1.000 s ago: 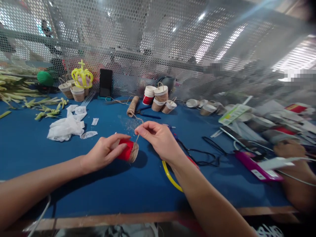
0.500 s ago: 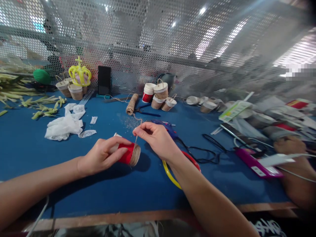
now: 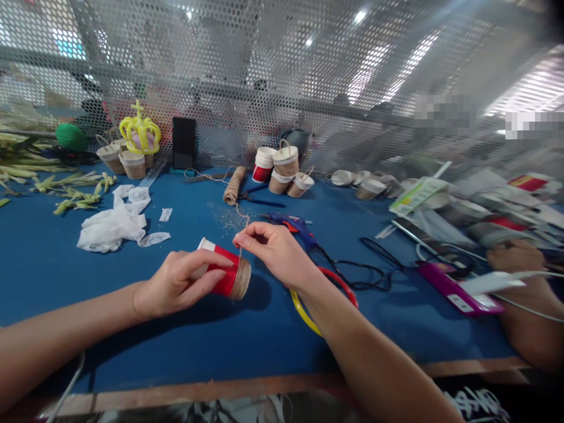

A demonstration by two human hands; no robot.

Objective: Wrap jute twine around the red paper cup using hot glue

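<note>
A red and white paper cup [image 3: 225, 280] lies on its side in my left hand [image 3: 180, 282], its base end pointing right. Brown twine [image 3: 240, 279] is wound round that base end. My right hand [image 3: 273, 249] pinches the free strand between thumb and fingers, just above the wound part. From there the strand runs back to a roll of twine [image 3: 234, 185] lying on the table. Behind my right hand is a blue glue gun [image 3: 301, 228], partly covered by it.
Dark-handled pliers [image 3: 264, 200] lie by the roll. Twine-wrapped cups [image 3: 285, 161] stand at the back against a perforated metal screen [image 3: 229, 88]. Crumpled white paper [image 3: 112, 226] is at left. A yellow and red ring [image 3: 304, 314] lies under my right forearm. Another person's hand [image 3: 515, 258] is at far right.
The cup has turned slightly in my left hand, showing more of its white rim. My right hand, still pinching the strand, has shifted slightly left and down.
</note>
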